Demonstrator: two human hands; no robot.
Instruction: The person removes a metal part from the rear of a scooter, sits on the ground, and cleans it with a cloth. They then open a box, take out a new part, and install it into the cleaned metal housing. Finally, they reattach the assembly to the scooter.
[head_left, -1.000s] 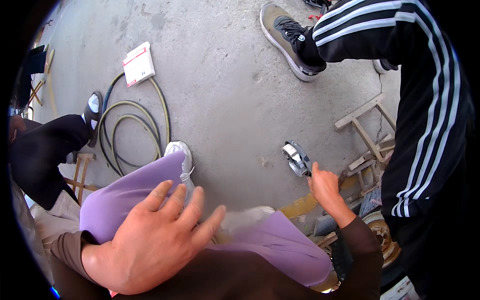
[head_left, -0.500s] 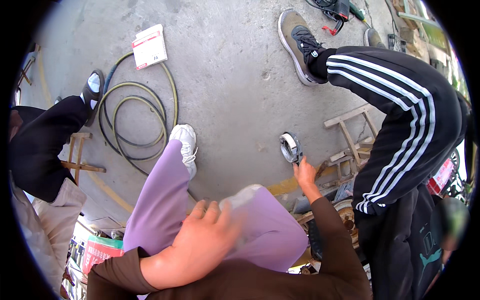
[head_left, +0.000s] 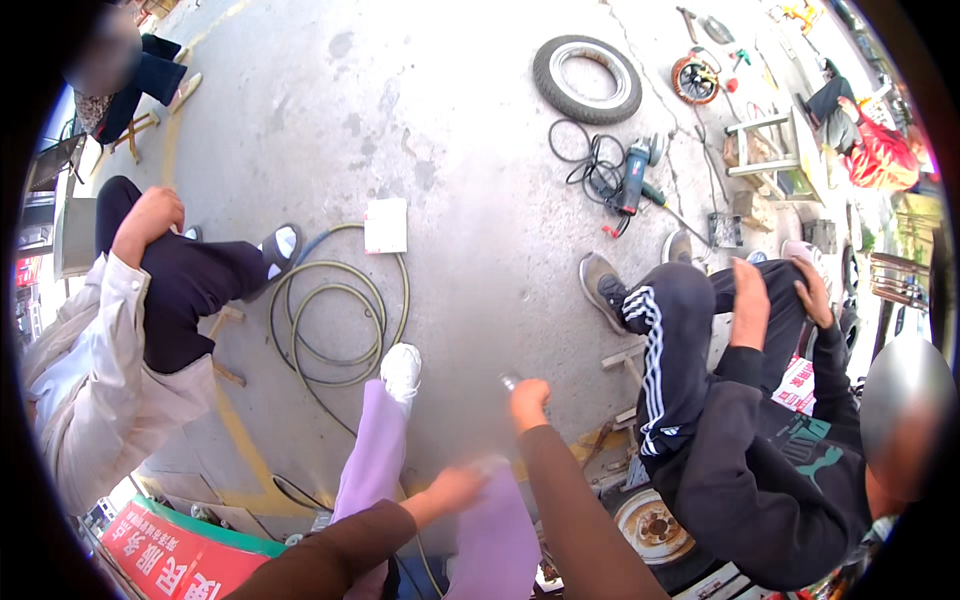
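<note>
Fingers of the right hand [head_left: 527,402] are closed around a small grey metal object [head_left: 509,381], held above the concrete floor [head_left: 470,150]; it is judged light, rigid, best pinched mid-body. The blurred left hand [head_left: 455,489] is rested loosely open on the lilac-trousered knee [head_left: 495,530].

1. I am sitting at an open-air repair workshop, the kind that mends tyres and small vehicles, on a stained concrete floor [head_left: 450,130].
2. A loose tyre [head_left: 588,78] lies on the ground, with a small red-hubbed wheel [head_left: 696,78] near it.
3. An angle grinder [head_left: 632,176] and its tangled black cable [head_left: 580,160] lie on the concrete.
4. A coiled hose [head_left: 335,320] lies near my foot.
5. Low wooden stools [head_left: 765,150] stand around, with people seated on either side of me.
6. A wheel rim [head_left: 652,522] lies by my right arm.
</note>
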